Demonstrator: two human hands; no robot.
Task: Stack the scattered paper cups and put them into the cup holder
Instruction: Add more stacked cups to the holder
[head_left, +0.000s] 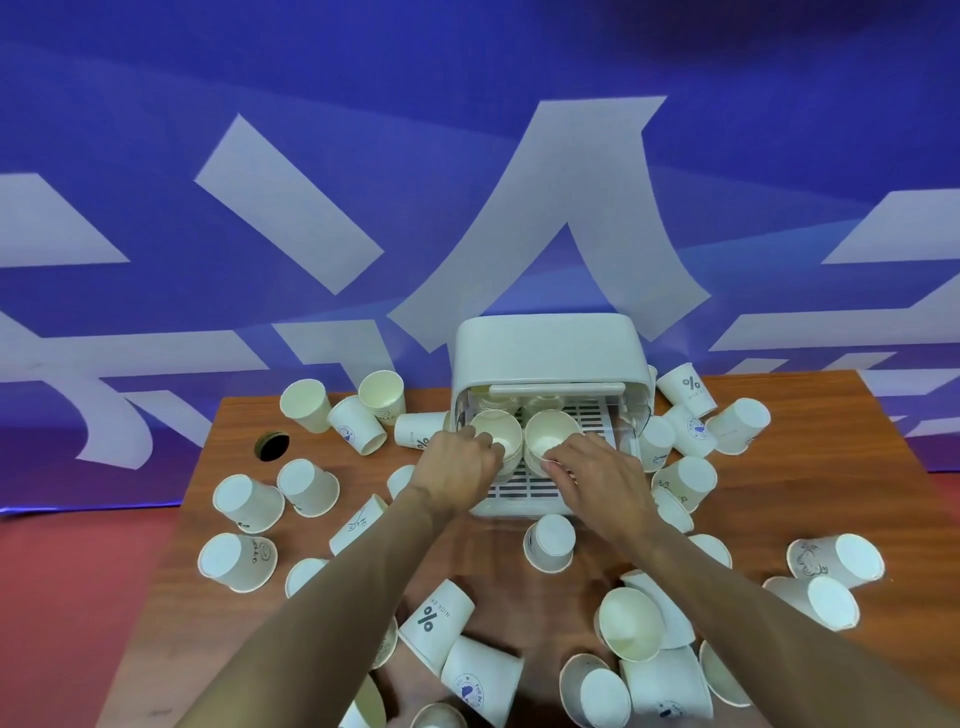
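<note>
Gripping left stack (497, 430) with left hand (457, 465), pinching right stack (551, 435) at rim with right hand (597, 480); wooden table (810, 467) under both hands, blue banner (415, 78) beyond.

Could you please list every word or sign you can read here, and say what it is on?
"%" and "NICE DA": front cup.
"%": back cup right of holder; smaller print blurred.
"ELLO": left cup.
Blue round mark on logo cup: too small.
Banner: cropped white strokes, unreadable.
</note>
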